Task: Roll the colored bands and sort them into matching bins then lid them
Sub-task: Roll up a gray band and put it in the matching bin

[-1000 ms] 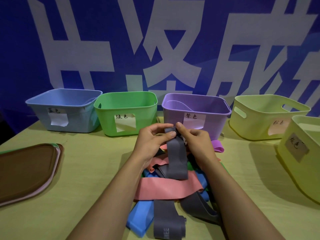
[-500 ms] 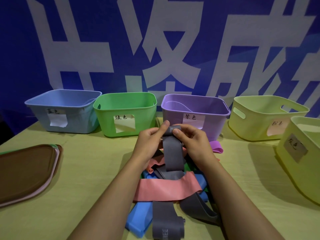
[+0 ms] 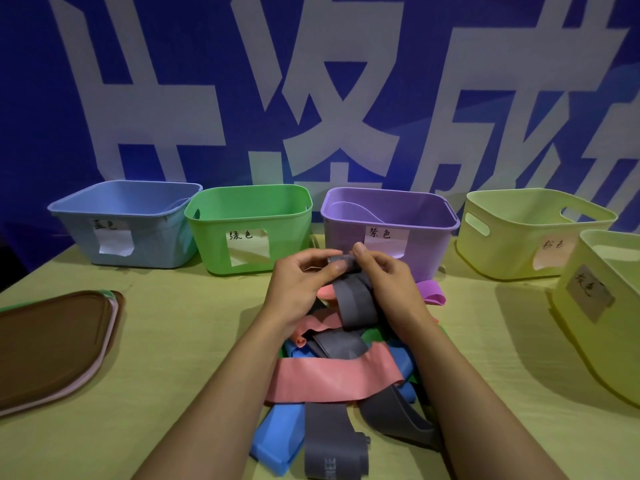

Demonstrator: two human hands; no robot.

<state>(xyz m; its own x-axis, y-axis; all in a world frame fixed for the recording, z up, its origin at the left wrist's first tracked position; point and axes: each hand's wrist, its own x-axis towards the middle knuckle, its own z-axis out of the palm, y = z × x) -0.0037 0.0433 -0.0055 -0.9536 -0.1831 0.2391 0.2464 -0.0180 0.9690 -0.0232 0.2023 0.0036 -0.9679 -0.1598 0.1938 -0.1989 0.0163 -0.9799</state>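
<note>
Bins lined along the back of the table (image 3: 166,341): blue bin (image 3: 124,225), green bin (image 3: 247,228), purple bin (image 3: 389,220), two yellow-green bins (image 3: 533,233) right of purple. Stacked lids (image 3: 52,344) well left of the band pile (image 3: 339,375). Above the pile, in front of the purple bin, left hand (image 3: 301,284) and right hand (image 3: 388,280) both pinch the rolled top end of a grey band (image 3: 356,299); its tail hangs onto the pile.

on my green bin (image 3: 249,216) the label reads 绿色, on my purple bin (image 3: 388,213) 紫色; the blue bin (image 3: 121,206) label looks like 蓝色, too blurred to be sure.
</note>
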